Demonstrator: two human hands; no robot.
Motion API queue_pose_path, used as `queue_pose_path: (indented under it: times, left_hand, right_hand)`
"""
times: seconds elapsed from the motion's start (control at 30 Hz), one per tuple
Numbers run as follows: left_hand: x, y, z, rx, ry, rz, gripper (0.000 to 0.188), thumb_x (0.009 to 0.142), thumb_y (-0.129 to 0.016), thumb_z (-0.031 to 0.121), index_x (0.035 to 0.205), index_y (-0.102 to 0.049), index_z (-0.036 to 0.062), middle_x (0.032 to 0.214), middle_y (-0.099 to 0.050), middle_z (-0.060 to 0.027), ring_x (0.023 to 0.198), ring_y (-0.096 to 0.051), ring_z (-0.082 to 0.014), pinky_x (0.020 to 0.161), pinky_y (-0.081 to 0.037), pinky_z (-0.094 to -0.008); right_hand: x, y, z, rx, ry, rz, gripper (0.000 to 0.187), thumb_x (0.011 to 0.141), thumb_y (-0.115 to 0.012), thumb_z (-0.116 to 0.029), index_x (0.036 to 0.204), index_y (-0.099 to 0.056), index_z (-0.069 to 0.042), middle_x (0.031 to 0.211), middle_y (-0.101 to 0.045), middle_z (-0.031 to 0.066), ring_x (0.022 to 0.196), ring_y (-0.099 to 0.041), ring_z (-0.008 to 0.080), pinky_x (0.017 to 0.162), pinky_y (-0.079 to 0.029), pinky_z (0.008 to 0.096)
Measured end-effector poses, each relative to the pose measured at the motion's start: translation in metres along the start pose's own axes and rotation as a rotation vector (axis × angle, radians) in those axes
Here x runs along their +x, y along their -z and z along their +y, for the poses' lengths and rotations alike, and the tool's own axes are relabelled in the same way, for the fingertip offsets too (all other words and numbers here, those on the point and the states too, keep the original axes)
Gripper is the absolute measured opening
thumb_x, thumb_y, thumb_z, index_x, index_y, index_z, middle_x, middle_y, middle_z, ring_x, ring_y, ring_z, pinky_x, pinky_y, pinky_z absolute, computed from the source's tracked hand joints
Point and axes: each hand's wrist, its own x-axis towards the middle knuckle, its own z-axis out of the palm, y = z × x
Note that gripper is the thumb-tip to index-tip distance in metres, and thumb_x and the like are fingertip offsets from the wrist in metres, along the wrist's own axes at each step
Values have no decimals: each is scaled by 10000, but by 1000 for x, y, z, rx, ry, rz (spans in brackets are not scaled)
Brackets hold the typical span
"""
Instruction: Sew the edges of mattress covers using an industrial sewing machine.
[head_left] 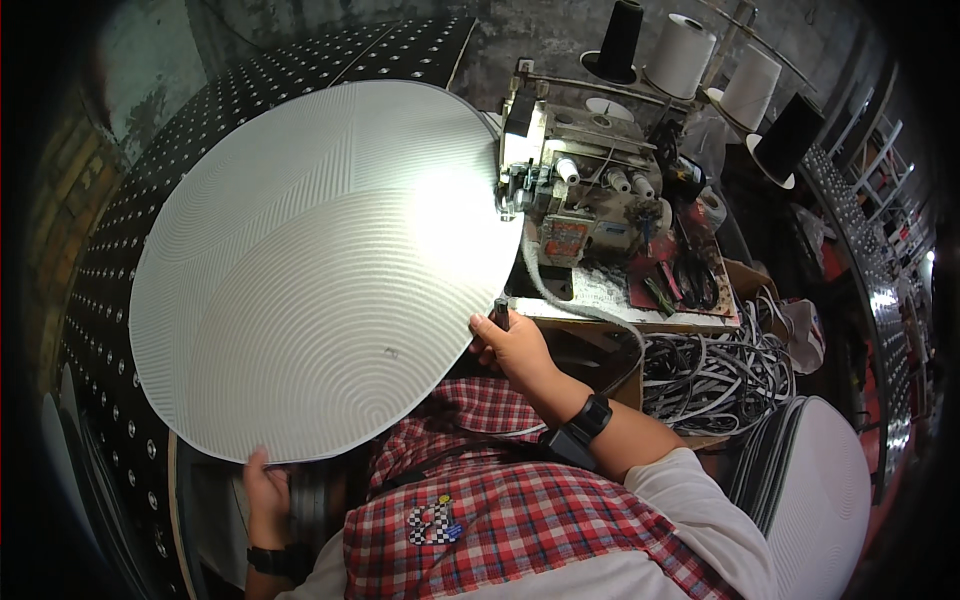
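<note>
Pale-grey ribbed mat (290, 290) meets the sewing machine (600, 195) at its right edge; the right hand (512, 348) pinches its rim beside a small black object (502, 312); the left hand (265, 492) touches its lower edge, grip unclear. Edging looks mostly attached; what remains cannot be told.

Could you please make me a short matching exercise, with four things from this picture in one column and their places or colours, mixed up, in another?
Things
1. pale mat
2. sewing machine
3. tangled strips
4. plaid garment

Places or colours
A. heaped to the right of the right hand, beyond the forearm
B. red, white and dark checks, worn by the person
C. the left hand and the right hand are both at its rim
D. at the mat's upper right edge

Right pairs: 1-C, 2-D, 3-A, 4-B
</note>
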Motion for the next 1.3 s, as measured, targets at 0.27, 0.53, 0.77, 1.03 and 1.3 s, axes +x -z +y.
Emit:
queue_pose_path:
  times: [0.27,0.53,0.77,1.03,1.3]
  left_hand:
    - [-7,-1,-2,95,-42,-152,458,800,-480,224,1165,-368,-30,1107,-496,-128,969,-520,-251,774,-442,-370]
    - [-2,5,-2,-14,-114,89,439,804,-469,199,1165,-372,-30,1153,-471,-123,1051,-475,-236,905,-371,-356]
    - [1,-6,16,-189,-139,233,426,783,-484,154,1157,-389,-27,1154,-469,-120,1062,-465,-229,912,-361,-355]
    - [1,0,13,-92,-126,144,457,769,-498,159,1171,-376,-22,1153,-464,-125,1064,-462,-242,909,-365,-367]
    - [3,4,17,-73,-141,194,424,772,-499,150,1143,-399,-27,1127,-481,-130,1041,-477,-245,890,-375,-368]
  right_hand:
    - [-2,-1,-2,-8,3,4,234,802,-568,-280,765,-517,-54,630,-548,31,512,-475,90,456,-372,210]
    - [0,3,-3,-4,25,14,224,805,-565,-274,768,-516,-58,614,-528,21,508,-466,85,453,-373,212]
    - [0,5,-2,-60,7,-17,240,807,-563,-296,789,-528,-59,623,-533,22,511,-462,83,453,-372,208]
    - [6,7,9,-1,-18,-73,259,807,-564,-312,791,-530,-56,635,-541,25,511,-462,82,452,-369,204]
    - [7,7,11,24,11,-57,245,814,-555,-302,784,-528,-60,623,-539,25,493,-454,74,421,-349,199]
